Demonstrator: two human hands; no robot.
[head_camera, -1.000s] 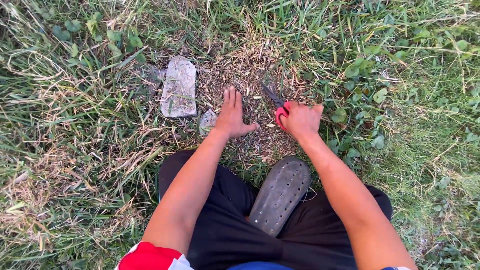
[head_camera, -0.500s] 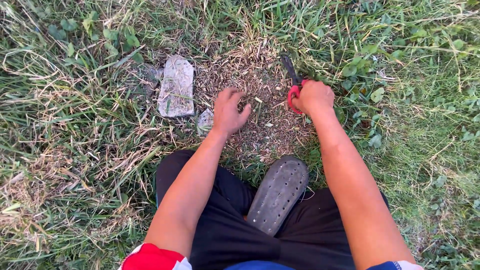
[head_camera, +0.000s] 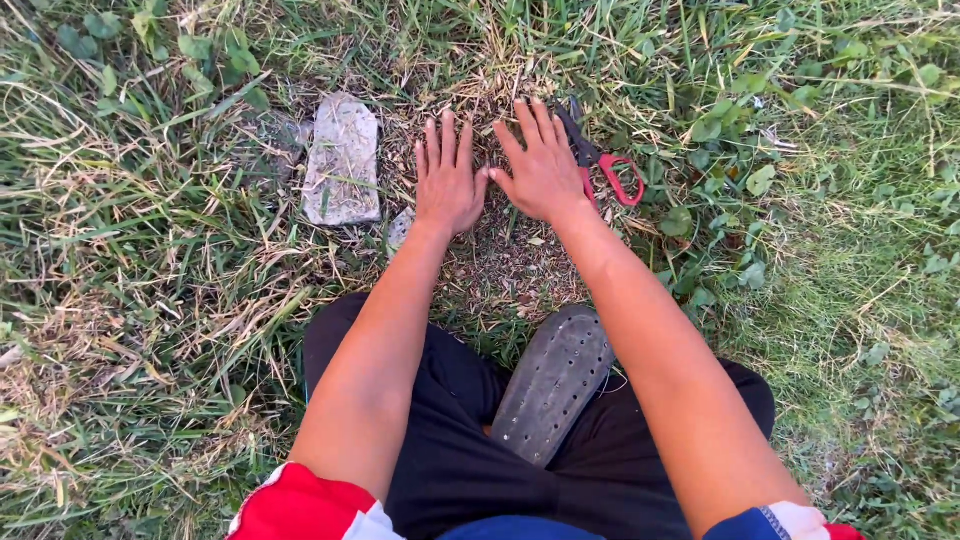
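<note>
Both my hands lie flat, palms down, on a bare patch of dry cut grass (head_camera: 505, 255). My left hand (head_camera: 447, 175) has its fingers spread and holds nothing. My right hand (head_camera: 540, 165) rests right beside it, thumbs nearly touching, also empty. A pair of scissors with red handles (head_camera: 600, 160) lies on the grass just right of my right hand, blades pointing away from me, touching or almost touching the hand's edge.
A flat grey stone (head_camera: 343, 160) lies left of my left hand, with a smaller stone chip (head_camera: 400, 228) near my wrist. A dark perforated sandal sole (head_camera: 552, 380) rests between my legs in black shorts. Green grass and leafy weeds surround the patch.
My right hand has let go of the red-handled scissors, which now lie on the grass. Both hands have moved forward and spread flat on the bare patch.
</note>
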